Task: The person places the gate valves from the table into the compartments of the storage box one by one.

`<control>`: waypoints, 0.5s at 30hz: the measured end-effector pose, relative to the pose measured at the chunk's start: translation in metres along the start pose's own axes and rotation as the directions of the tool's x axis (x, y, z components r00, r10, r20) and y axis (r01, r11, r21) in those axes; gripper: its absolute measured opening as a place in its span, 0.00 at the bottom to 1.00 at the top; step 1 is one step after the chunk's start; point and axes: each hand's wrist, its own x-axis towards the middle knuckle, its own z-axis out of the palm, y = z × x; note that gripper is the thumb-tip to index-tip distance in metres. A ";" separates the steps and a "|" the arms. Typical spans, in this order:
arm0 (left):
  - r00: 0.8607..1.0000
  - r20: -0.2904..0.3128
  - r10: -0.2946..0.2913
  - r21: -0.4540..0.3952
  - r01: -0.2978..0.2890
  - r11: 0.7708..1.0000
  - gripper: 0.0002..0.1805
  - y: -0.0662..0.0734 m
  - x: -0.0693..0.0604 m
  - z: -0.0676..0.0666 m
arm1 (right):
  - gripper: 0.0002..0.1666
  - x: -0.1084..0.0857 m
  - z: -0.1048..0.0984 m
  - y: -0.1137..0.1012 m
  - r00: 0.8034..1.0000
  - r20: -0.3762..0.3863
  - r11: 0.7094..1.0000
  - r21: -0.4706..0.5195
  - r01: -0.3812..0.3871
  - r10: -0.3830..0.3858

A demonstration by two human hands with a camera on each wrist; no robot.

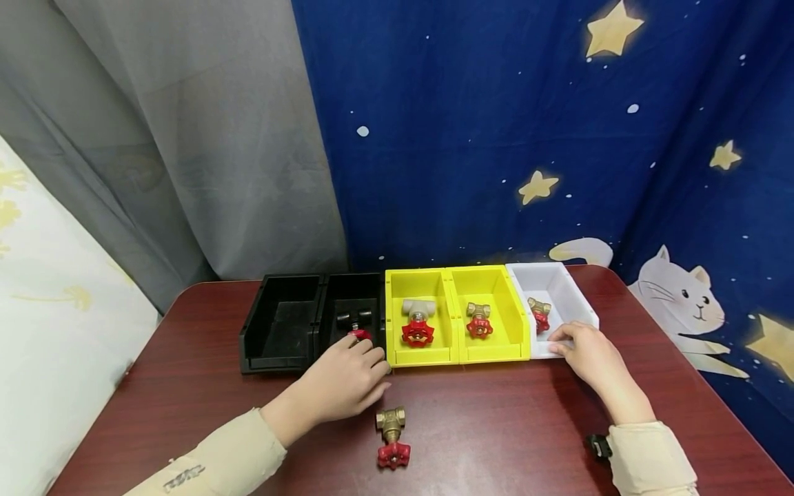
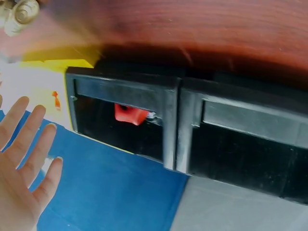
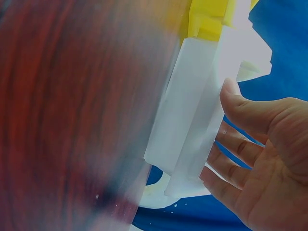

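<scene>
My left hand [image 1: 347, 379] hovers, fingers extended, by the front of the second black bin [image 1: 353, 284]. In that bin lies a dark-bodied valve [image 1: 355, 318] with a red handwheel, partly hidden by the hand. On the table beside this hand lies a brass valve [image 1: 391, 426] with a red handwheel. My right hand [image 1: 589, 355] is at the front right of the white bin [image 1: 573, 303], thumb by its front lip and fingers loosely bent. Inside the white bin, clear of those fingers, sits a brass valve [image 1: 539, 313] with a red handwheel.
An unfilled black bin [image 1: 282, 355] ends the row at left. The left yellow bin [image 1: 424, 357] contains a grey-bodied valve [image 1: 418, 322]; the right yellow bin [image 1: 496, 351] contains a brass valve [image 1: 479, 319]. Curtains hang behind the reddish-brown table [image 1: 496, 434].
</scene>
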 end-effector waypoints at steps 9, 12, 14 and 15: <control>0.999 0.035 -0.010 -0.057 0.012 0.998 0.13 0.021 -0.001 -0.008 | 0.05 -0.001 0.000 -0.002 1.000 -0.005 1.000 0.001 0.002 -0.002; 0.999 0.040 -0.029 -0.104 0.033 0.994 0.13 0.027 -0.001 -0.008 | 0.05 -0.001 0.000 -0.003 1.000 -0.005 1.000 0.000 0.003 -0.003; 0.998 0.049 -0.049 -0.135 0.055 0.989 0.12 0.031 -0.002 -0.008 | 0.05 -0.001 -0.001 -0.002 1.000 -0.004 1.000 0.000 0.004 -0.004; 0.997 0.053 -0.058 -0.147 0.066 0.987 0.12 0.033 -0.003 -0.008 | 0.05 -0.001 -0.001 -0.002 1.000 -0.003 1.000 0.001 0.004 -0.004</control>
